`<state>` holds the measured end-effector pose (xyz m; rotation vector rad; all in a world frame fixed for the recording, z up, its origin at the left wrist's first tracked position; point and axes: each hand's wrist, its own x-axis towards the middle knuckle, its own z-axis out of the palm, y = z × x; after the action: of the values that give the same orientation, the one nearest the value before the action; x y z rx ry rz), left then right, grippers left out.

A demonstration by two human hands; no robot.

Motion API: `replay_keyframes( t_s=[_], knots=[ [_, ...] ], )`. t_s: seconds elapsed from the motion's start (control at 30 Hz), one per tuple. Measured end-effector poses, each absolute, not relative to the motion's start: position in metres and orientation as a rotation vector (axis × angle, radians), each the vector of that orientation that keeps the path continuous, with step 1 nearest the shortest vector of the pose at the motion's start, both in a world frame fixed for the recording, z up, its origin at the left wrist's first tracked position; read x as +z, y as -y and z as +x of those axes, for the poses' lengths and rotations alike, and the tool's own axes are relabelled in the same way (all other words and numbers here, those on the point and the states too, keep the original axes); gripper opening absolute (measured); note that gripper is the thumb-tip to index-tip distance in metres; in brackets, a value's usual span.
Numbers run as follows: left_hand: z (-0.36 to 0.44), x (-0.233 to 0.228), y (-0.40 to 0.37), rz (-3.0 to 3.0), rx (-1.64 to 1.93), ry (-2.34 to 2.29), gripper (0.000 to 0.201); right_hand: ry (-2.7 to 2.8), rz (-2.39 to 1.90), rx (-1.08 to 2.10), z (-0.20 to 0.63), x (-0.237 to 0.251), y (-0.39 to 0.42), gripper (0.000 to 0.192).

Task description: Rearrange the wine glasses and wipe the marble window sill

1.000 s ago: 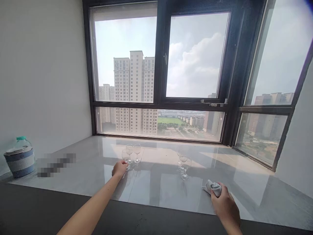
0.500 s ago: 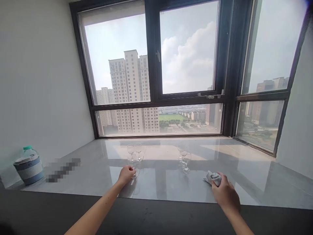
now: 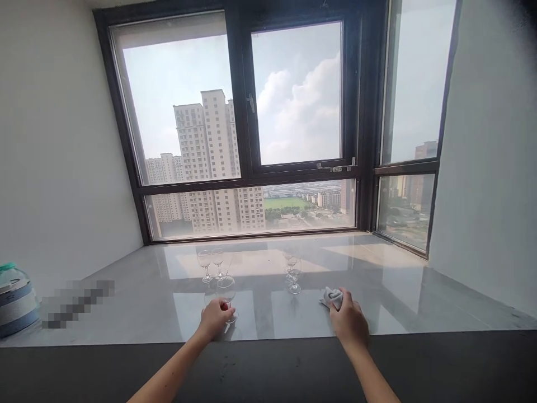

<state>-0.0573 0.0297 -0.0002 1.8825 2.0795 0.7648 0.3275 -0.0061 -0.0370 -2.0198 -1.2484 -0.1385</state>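
Observation:
My left hand (image 3: 215, 320) is closed round the stem of a clear wine glass (image 3: 227, 286), near the front edge of the sill. The glass is upright, its foot at or just above the surface; I cannot tell if it touches. Behind it, two more wine glasses (image 3: 204, 259) stand side by side. To the right is a small cluster of stemmed glasses, the nearest glass (image 3: 295, 273) standing upright and partly overlapping those behind. My right hand (image 3: 351, 323) grips a crumpled grey cloth (image 3: 332, 298) right of this cluster, low over the sill.
The glossy grey sill (image 3: 268, 313) reflects the dark-framed window (image 3: 245, 182) behind it. At far left is a blue-and-white striped container (image 3: 17, 307) with a green-topped clear vessel (image 3: 9, 267). Beside it lies a pixelated dark patch (image 3: 78, 305). White walls close both sides.
The whole view has swung to the right. Against the standing glasses, my left hand and its wine glass have shifted right and nearer the edge. My right hand, with the cloth, is slightly closer to the cluster.

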Motion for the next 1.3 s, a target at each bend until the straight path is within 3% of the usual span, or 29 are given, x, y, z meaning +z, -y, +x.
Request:
replay_keyframes(
  t_s=[0.33,0.83,1.3],
  knots=[
    [-0.043,-0.008,-0.013,2.267,0.73,-2.258,0.022,1.23,-1.984,-0.163,0.323,-0.036,0.012,0.042],
    [-0.033,0.001,-0.006,2.183,0.738,-2.3,0.033,1.203,-1.983,-0.186,0.32,-0.031,0.011,0.053],
    [-0.031,0.001,-0.002,2.223,0.887,-2.243,0.027,1.317,-1.973,-0.119,0.322,-0.033,0.004,0.056]
  ],
)
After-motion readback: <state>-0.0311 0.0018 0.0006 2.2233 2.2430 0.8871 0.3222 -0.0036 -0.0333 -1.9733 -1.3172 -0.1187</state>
